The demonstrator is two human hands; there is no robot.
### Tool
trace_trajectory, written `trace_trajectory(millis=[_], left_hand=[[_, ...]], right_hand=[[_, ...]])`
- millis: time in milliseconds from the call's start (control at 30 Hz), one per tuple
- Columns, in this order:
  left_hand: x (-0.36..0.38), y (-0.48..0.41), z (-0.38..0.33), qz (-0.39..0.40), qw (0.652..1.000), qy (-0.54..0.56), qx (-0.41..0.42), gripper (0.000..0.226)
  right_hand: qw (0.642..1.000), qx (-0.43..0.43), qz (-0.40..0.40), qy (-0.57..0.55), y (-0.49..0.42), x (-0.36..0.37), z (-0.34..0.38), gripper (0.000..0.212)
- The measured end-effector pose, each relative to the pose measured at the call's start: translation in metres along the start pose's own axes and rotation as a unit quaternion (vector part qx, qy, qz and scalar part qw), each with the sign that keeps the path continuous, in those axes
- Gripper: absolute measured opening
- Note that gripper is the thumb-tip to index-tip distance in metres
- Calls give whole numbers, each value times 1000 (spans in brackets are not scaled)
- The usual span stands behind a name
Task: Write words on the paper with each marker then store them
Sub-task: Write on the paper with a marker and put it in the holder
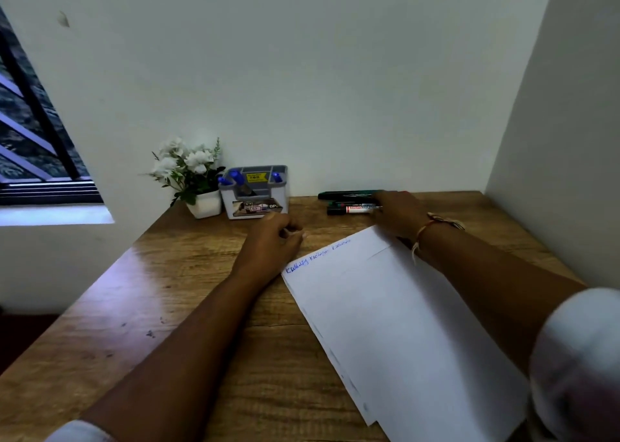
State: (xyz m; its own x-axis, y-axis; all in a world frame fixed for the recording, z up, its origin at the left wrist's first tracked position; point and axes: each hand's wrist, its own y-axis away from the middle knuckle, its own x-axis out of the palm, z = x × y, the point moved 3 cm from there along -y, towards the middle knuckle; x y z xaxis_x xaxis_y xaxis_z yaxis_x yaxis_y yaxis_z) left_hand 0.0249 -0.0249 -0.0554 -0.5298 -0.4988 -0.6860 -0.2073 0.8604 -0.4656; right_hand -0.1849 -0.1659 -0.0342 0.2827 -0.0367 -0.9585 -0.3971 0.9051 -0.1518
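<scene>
The right hand lies palm-down over the 3 o'clock ends of the markers. Whether its fingers pinch one cannot be told. The markers lie side by side, long axes 9-to-3, at 12 o'clock of the paper. The left hand, loosely curled and holding nothing, rests at the paper's 10 o'clock corner, farther off.

Wooden desk, white walls, barred window left, foliage perhaps
</scene>
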Motion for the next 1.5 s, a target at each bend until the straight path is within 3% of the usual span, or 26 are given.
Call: trace_trajectory(millis=[434,600,834,967,1034,1201,1267,1401,1501], left_hand=[[2,0,-4,12,1000,19,4,16],[1,0,-7,7,1000,23,4,23],[-2,0,-13,-40,993,110,-9,68],[-7,3,-22,-71,989,130,27,55],[-8,3,-25,-73,990,105,53,37],[-4,6,-35,-42,989,111,86,26],[-1,9,-42,-24,987,115,113,26],[9,15,-56,33,980,126,149,28],[12,19,-61,56,979,132,148,28]], right_hand=[[997,-5,-28,72,-22,7,1,24],[996,-21,-84,-3,-8,-18,12,16],[966,-108,-59,-226,46,-47,34,10],[954,-99,-70,-274,65,-41,27,10],[932,-87,-64,-347,70,-35,22,8],[767,-46,20,-640,82,-20,21,5],[734,-38,44,-676,86,-16,23,8],[807,-54,57,-586,92,-9,24,22],[819,-58,55,-568,94,-7,25,25]])
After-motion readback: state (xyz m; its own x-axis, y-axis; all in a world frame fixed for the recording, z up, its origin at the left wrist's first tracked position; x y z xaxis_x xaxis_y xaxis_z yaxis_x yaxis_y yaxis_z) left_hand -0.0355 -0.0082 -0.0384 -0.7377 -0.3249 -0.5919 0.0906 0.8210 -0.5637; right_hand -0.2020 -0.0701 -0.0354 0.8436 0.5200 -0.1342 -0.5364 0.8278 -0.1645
